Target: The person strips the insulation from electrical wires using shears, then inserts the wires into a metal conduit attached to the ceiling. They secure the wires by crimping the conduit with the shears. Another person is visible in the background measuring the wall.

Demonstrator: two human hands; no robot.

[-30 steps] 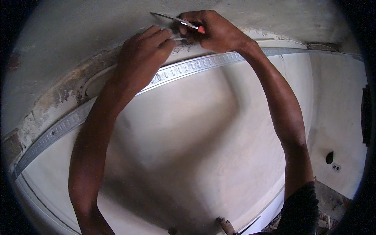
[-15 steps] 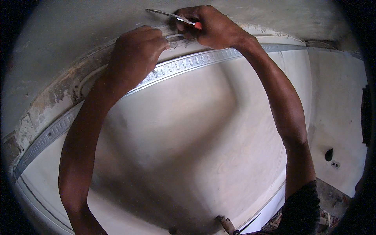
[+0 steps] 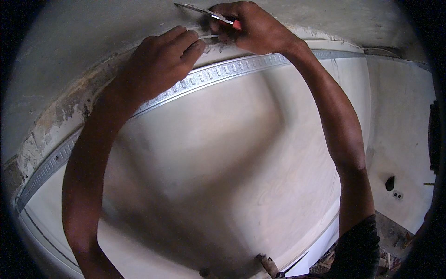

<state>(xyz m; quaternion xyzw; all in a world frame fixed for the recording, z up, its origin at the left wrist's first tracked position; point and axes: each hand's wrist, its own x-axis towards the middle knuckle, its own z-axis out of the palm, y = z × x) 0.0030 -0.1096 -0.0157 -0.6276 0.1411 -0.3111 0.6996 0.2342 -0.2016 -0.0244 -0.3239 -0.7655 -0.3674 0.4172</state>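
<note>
Both my arms are raised to the strip where the wall meets the grey ceiling. My right hand [image 3: 258,29] is closed on a knife-like tool [image 3: 200,10] with a narrow metal blade and a red part at the grip; its blade points left along the ceiling. My left hand [image 3: 162,60] is closed beside it, fingers curled round a thin white cable [image 3: 207,36]. A short stretch of cable spans the gap between the hands. The finger ends of both hands are partly hidden. Just below them runs a slotted galvanized metal channel [image 3: 223,72].
Below the channel stands a large pale wall panel [image 3: 209,135]. Rough, chipped masonry [image 3: 55,118] edges the ceiling at left. On the right-hand wall are a socket plate [image 3: 398,195] and a dark hole [image 3: 390,183]. Debris [image 3: 385,260] lies on the floor at lower right.
My left hand has turned, its fingers shifting up and slightly right along the cable, and its forearm has swung left. The right hand and blade have risen slightly.
</note>
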